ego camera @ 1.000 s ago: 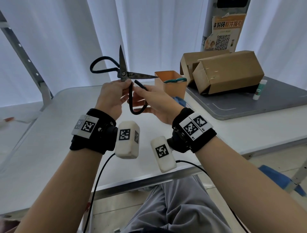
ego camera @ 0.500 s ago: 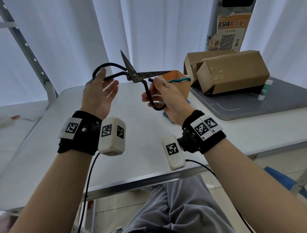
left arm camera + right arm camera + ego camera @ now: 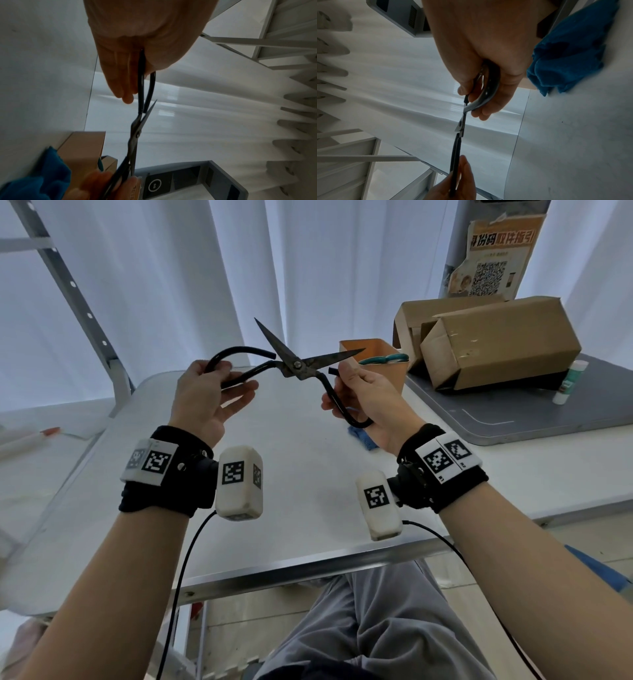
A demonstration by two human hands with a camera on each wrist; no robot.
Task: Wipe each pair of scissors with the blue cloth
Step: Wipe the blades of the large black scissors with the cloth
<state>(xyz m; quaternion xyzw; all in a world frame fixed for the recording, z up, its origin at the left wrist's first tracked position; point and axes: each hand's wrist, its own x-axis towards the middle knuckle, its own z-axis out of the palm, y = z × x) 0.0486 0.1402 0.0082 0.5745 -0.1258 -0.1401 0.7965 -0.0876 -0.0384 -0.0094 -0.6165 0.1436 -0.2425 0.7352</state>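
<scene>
The left hand [image 3: 205, 398] is gripping the left handle loop of the black scissors [image 3: 297, 368], thumb on top and fingers reaching under the loop, so the tool is hanging in the air above the white table [image 3: 301, 508]. Just right of that grip, the two dark blades are standing spread apart in a V, one tip pointing up and away, the other pointing right toward the orange container [image 3: 376, 361]. On the far side of the pivot, the right hand [image 3: 370, 402] is curling its fingers round the other handle loop, which is bending down through the palm. Directly beneath the right hand, the blue cloth [image 3: 361, 436] is lying crumpled on the table, touched by neither hand. Right of that grip, a pair of teal-handled scissors [image 3: 385, 358] is resting across the orange container's rim, and further right cardboard boxes [image 3: 496, 344] and a glue stick [image 3: 570, 381] are sitting on a grey mat [image 3: 548, 419].
</scene>
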